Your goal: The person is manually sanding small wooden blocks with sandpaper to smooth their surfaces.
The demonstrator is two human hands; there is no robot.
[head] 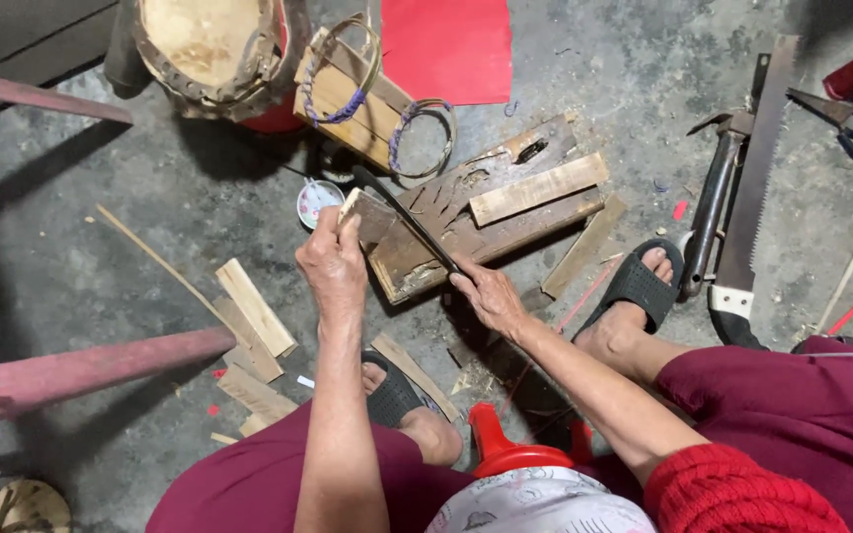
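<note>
Your left hand (333, 259) clamps the bamboo strip (349, 205) upright on the wooden chopping block (476, 212) so it stays steady, while your right hand (486, 294) grips the dark knife (402, 212), its blade laid against the strip's top end

Both bare forearms reach forward and down. The left hand (333, 265) is clenched, knuckles up. The right hand (489, 294) is curled shut, fingers pointing forward-left.

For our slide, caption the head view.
Left hand steadies a bamboo piece on a wooden block; right hand holds a dark blade.
</note>
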